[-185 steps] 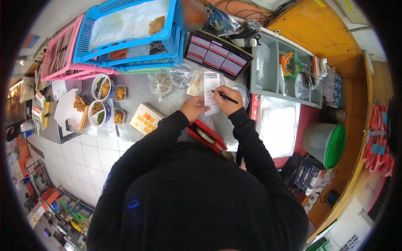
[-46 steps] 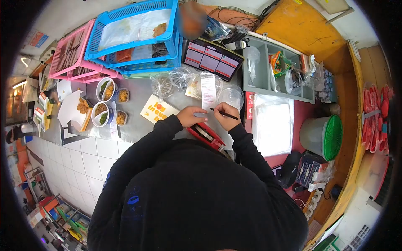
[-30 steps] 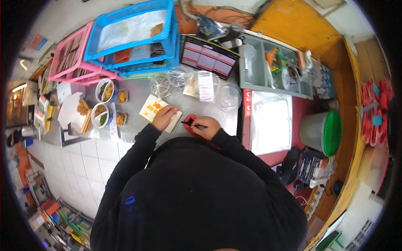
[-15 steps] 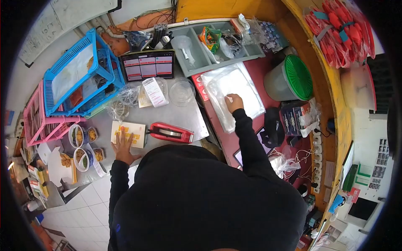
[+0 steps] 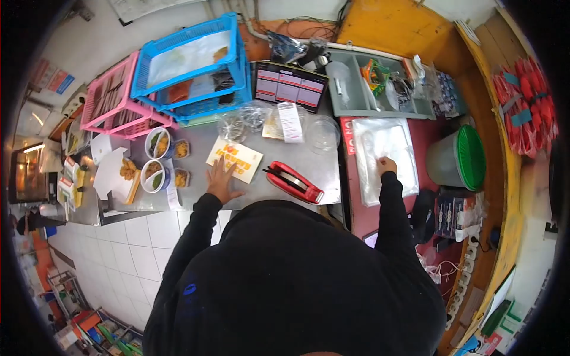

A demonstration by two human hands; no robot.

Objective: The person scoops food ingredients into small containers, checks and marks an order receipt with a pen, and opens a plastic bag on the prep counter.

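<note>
My left hand (image 5: 221, 183) lies with fingers spread on the near left part of a closed cream food box (image 5: 243, 161) with yellow and red print. Just right of that box is a red tape dispenser (image 5: 294, 183) on the steel counter. Over on the red tabletop, my right hand (image 5: 387, 164) has its fingertips pinched together at the surface of a stack of clear plastic bags (image 5: 395, 139). The fingers appear closed on the top bag's film, though the exact grip is small in view.
Behind stand a tablet (image 5: 289, 87), a grey divided tray (image 5: 347, 110) and blue baskets (image 5: 142, 77). Food cups (image 5: 156, 176) and an open box of fried food (image 5: 122, 175) sit left. A green-lidded bucket (image 5: 445, 160) is at right. Receipts (image 5: 290, 123) lie about.
The view has turned left, so the counter things appear farther right. My left hand stays on the food box, and my right hand stays at the bag stack, fingers now drawn closer together.
</note>
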